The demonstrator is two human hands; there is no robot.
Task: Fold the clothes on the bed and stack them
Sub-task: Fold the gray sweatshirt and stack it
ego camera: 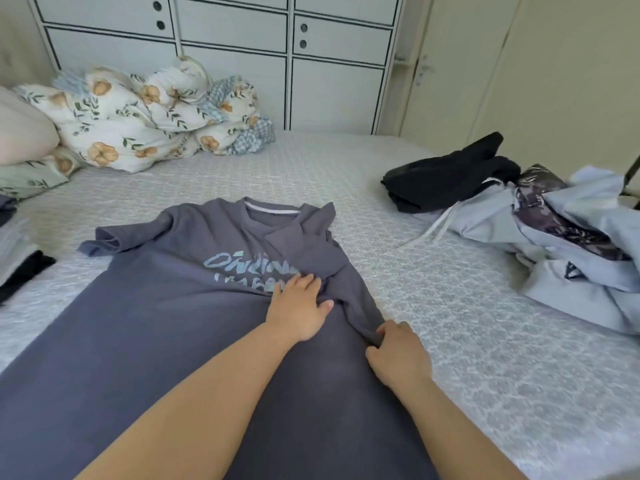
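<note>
Slate-grey cotton T-shirt with pale printed lettering lies face up along the near edge of the quilted white bed, its right sleeve folded inward. Left hand presses flat, fingers straight, on the chest; right hand pinches the folded side edge. Soft, light, limp cloth: best taken at seams and hem.

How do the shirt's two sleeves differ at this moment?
The left sleeve lies spread out flat on the bed, untouched. The right sleeve is folded inward over the chest, covering part of the print, with the left hand pressing flat beside it and the right hand pinching its folded edge. Both are short and grey.
</note>
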